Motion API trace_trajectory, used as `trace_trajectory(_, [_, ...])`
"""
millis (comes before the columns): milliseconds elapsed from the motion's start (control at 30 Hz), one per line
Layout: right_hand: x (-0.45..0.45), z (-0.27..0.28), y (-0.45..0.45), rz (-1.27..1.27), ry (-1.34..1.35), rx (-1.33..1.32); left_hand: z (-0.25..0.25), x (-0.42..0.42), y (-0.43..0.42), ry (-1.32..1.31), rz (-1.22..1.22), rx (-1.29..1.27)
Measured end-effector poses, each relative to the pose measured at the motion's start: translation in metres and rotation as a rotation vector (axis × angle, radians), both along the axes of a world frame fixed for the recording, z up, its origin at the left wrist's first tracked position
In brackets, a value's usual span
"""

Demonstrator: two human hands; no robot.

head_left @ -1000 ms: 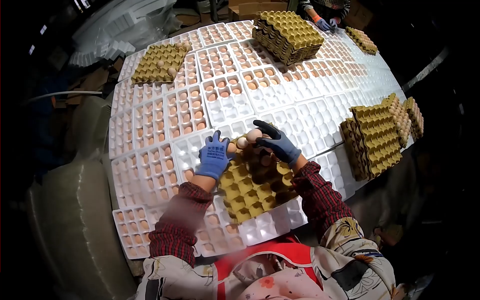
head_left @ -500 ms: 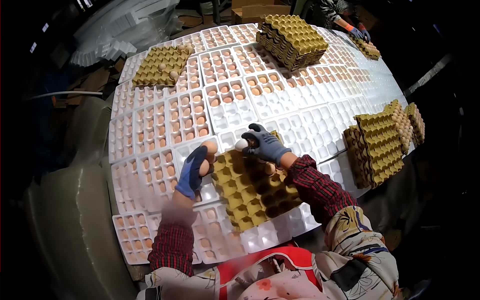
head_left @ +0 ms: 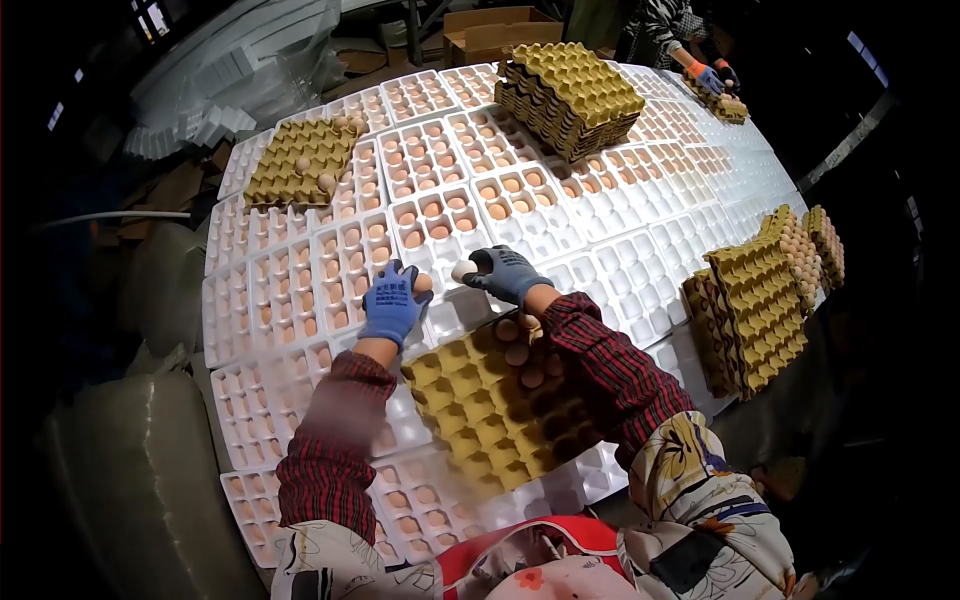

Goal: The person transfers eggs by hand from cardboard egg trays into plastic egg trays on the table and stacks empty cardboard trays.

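My left hand (head_left: 393, 303), in a blue-grey work glove, is closed around a brown egg (head_left: 423, 284) above the white egg trays. Facing it, my right hand (head_left: 508, 274) in the same kind of glove pinches a white egg (head_left: 463, 270) between thumb and fingers. Both eggs are over a white foam tray (head_left: 452, 318) in the middle of the table. Below my hands lies a yellowish pulp egg tray (head_left: 468, 405), its left part bare. Several brown eggs (head_left: 516, 354) sit in its far part, partly hidden by my right forearm.
White trays of brown eggs (head_left: 428, 165) cover much of the table. A tall stack of pulp trays (head_left: 570, 100) stands at the back. A pulp tray (head_left: 300, 160) holding a few eggs lies at left, and more stacked trays (head_left: 755, 310) at right. Another person's gloved hands (head_left: 712, 77) work far right.
Both my hands have moved forward, away from the pulp tray, and nearer each other. Two brown eggs showed at my left hand before; one shows now. My right hand still grips the white egg.
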State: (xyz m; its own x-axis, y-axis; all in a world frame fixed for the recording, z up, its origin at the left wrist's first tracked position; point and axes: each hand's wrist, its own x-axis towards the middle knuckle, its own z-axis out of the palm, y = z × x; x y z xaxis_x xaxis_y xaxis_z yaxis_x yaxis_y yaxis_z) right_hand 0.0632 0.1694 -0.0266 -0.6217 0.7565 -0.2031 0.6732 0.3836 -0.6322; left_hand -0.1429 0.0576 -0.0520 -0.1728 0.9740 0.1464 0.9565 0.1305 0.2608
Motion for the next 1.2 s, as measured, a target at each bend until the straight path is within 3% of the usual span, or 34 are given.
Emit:
trace_trajectory(67, [-0.024,0.002,-0.002,0.025,-0.256,0.076,0.004,0.006,0.014,0.070,0.043,-0.156])
trace_trajectory(133, [-0.034,-0.009,0.004,0.073,-0.298,0.134,0.006,0.006,0.025,0.070,-0.001,-0.271])
trace_trajectory(233, [-0.033,0.001,0.015,-0.013,-0.257,0.193,0.005,-0.002,0.041,-0.161,-0.014,-0.129])
trace_trajectory(300, [-0.041,-0.023,0.041,-0.161,0.087,0.175,-0.007,-0.010,0.060,-0.321,-0.057,0.069])
trace_trajectory(333, [-0.044,-0.026,0.048,-0.216,0.284,0.206,-0.007,-0.012,0.068,-0.379,-0.054,0.022])
trace_trajectory(367, [-0.044,-0.031,0.049,-0.187,0.332,0.304,-0.006,-0.014,0.077,-0.262,-0.039,-0.167])
trace_trajectory(400, [-0.041,-0.031,0.047,-0.078,0.113,0.448,-0.002,-0.012,0.085,-0.145,-0.021,-0.350])
trace_trajectory(467, [-0.028,-0.031,0.046,0.041,-0.333,0.382,0.001,-0.004,0.091,-0.061,-0.028,-0.411])
trace_trajectory(500, [-0.018,-0.045,0.046,-0.078,-0.220,0.404,-0.003,-0.002,0.094,-0.172,-0.018,-0.212])
trace_trajectory(567, [0.019,-0.035,0.030,-0.194,0.229,0.207,-0.008,0.008,0.099,-0.387,-0.091,0.298])
trace_trajectory(600, [0.042,-0.027,0.018,-0.245,0.484,0.087,-0.015,0.013,0.106,-0.495,-0.049,0.403])
trace_trajectory(667, [0.086,-0.008,-0.017,-0.349,0.658,-0.160,-0.038,0.017,0.119,-0.481,-0.154,0.474])
trace_trajectory(700, [0.110,-0.006,-0.035,-0.396,0.674,-0.222,-0.056,0.019,0.118,-0.102,-0.085,0.242])
trace_trajectory(733, [0.131,-0.004,-0.053,-0.450,0.686,-0.286,-0.054,0.027,0.109,0.066,-0.068,0.071])
trace_trajectory(800, [0.166,-0.001,-0.091,-0.526,0.523,-0.093,-0.038,0.037,0.090,0.126,-0.021,0.142])
trace_trajectory(867, [0.183,0.009,-0.120,-0.386,0.448,0.072,-0.015,0.050,0.056,-0.253,-0.138,0.365])
trace_trajectory(900, [0.189,0.011,-0.125,-0.174,0.289,0.257,0.023,0.073,0.025,-0.363,-0.177,0.262])
trace_trajectory(933, [0.185,0.023,-0.133,-0.062,0.209,0.273,0.021,0.089,-0.003,-0.580,-0.263,0.159])
trace_trajectory(967, [0.180,0.024,-0.133,0.039,0.135,0.337,0.047,0.110,-0.031,-0.570,-0.319,-0.094])
trace_trajectory(1033, [0.171,0.020,-0.131,0.209,-0.015,0.474,0.044,0.154,-0.075,-0.280,-0.440,0.004])
trace_trajectory(1200, [0.177,-0.004,-0.110,0.292,-0.002,0.390,0.009,0.200,-0.103,-0.112,-0.263,0.010])
